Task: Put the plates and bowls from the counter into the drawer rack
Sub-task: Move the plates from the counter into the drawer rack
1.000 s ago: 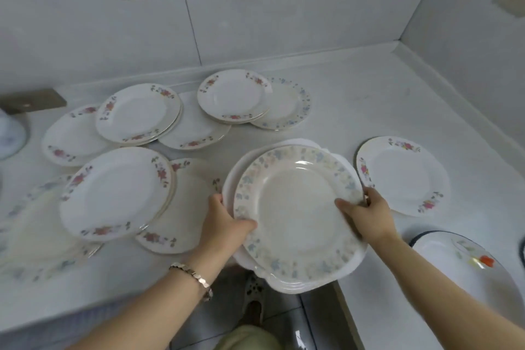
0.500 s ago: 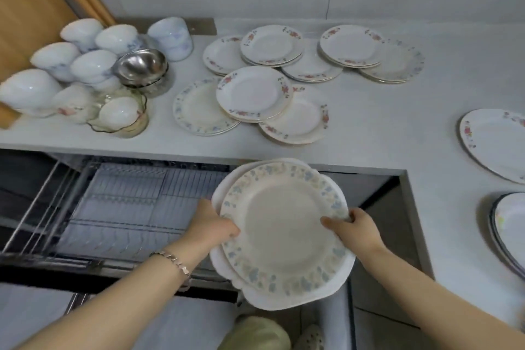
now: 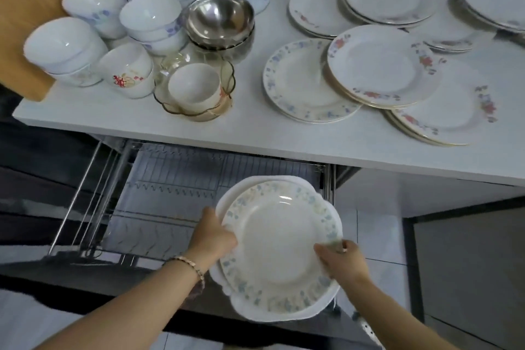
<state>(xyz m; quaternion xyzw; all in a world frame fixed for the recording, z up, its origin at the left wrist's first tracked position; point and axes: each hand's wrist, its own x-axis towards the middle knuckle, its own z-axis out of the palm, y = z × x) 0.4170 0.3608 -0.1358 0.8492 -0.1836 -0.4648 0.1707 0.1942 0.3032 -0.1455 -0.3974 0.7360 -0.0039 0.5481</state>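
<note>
My left hand (image 3: 211,233) and right hand (image 3: 342,260) grip the two stacked plates (image 3: 279,250) by opposite rims, above the drawer rack's (image 3: 176,196) right front corner. Plan: tilt upright, slot singly.

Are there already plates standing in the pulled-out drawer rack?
No, the wire drawer rack shows only bare slots, while the stacked plates are held above it by the left hand and right hand.

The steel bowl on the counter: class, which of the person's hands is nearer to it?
Left. The left hand grips the held plates' left edge, below the steel bowl. The right hand grips their right edge, further right and lower.
</note>
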